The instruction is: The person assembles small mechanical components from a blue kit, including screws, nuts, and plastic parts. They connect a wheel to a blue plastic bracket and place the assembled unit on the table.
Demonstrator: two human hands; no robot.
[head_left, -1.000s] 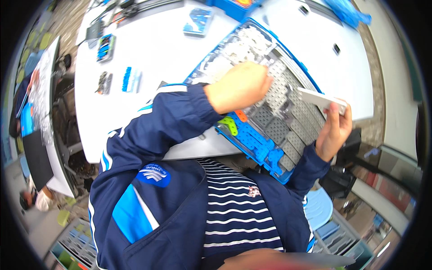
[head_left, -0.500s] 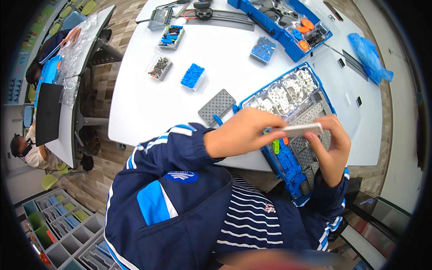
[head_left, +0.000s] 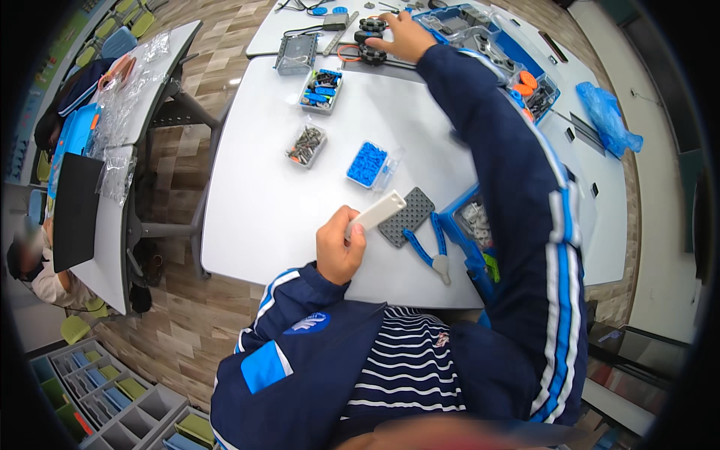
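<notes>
The left hand (head_left: 340, 246) grips a white bar (head_left: 379, 211), its long side pointing away and right. The right hand (head_left: 406, 37) is nearer the black wheels (head_left: 366, 36), just left of its fingers; I can't tell if it grips them.

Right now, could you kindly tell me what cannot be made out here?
- Head view: most of the blue parts case, behind the right sleeve.
- Head view: lower end of the white bar, inside the left hand.
- Head view: blue pieces in the clear box, too small to count.
</notes>
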